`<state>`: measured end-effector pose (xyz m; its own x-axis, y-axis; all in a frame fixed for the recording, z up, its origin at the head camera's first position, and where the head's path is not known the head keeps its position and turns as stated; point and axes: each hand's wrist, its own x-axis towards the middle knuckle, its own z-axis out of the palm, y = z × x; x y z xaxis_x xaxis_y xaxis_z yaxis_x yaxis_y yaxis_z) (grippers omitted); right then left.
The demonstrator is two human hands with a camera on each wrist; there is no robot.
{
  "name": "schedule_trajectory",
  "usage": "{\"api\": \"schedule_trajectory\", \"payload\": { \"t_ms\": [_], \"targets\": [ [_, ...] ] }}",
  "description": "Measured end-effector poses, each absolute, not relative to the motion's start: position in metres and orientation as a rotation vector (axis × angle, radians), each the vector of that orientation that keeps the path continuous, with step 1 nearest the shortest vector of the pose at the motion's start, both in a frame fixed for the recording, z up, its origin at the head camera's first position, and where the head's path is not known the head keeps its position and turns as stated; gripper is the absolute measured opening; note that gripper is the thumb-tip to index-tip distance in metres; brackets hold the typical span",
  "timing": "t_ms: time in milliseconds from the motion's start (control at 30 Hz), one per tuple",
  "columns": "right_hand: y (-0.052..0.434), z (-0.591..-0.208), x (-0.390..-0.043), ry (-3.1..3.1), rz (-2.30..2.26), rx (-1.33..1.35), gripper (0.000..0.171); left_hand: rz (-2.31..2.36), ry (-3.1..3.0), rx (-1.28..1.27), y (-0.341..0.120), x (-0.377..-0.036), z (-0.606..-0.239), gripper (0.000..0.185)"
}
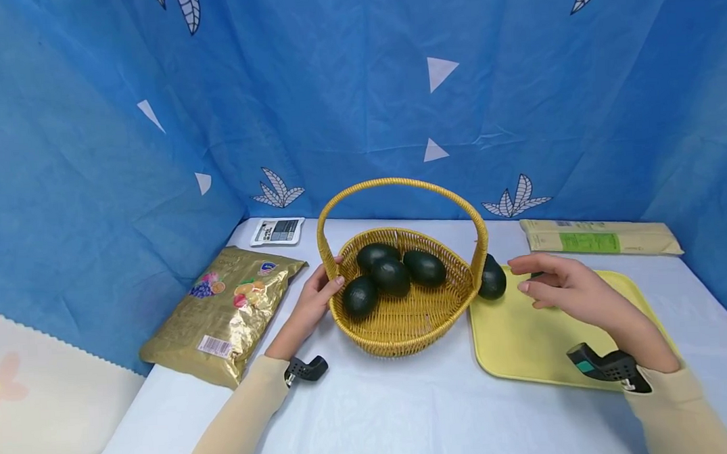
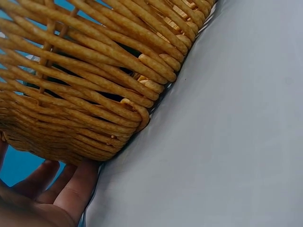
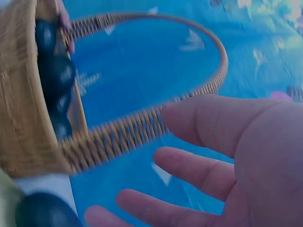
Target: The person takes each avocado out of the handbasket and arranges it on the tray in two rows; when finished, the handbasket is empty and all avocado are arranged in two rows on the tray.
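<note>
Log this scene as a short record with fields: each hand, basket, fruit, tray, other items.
left hand: the left hand holds the rim of the basket, thumb over the edge
right hand: the right hand hovers open over the tray, holding nothing
basket: wicker, arched handle, standing on the table
fruit in basket: four dark avocados
fruit outside: one avocado on the tray beside the basket
other items: gold bag, long packet, small scale

I see a woven wicker basket [image 1: 404,320], rough and matt, mid-frame. The avocados [image 1: 392,275] in it look dark, smooth, slightly glossy. Gold foil bag [image 1: 224,311] at left is shiny and crinkled. Yellow plastic tray [image 1: 527,342] is smooth; bench [image 1: 408,414] cloth is matt.
</note>
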<state>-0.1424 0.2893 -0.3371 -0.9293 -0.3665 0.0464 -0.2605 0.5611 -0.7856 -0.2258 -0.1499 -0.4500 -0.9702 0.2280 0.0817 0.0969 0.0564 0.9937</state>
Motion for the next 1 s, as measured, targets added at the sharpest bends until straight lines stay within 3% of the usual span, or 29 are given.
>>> {"api": "schedule_trajectory", "payload": {
  "t_ms": [367, 1000],
  "targets": [
    [0.225, -0.333, -0.142, 2.649, -1.264, -0.809, 0.037, 2.071, 2.216, 0.332, -0.15, -0.228, -0.448, 0.052],
    [0.149, -0.363, -0.204, 2.61, -1.182, -0.864, 0.04, 2.078, 2.201, 0.332, -0.148, -0.224, -0.447, 0.052]
  ]
}}
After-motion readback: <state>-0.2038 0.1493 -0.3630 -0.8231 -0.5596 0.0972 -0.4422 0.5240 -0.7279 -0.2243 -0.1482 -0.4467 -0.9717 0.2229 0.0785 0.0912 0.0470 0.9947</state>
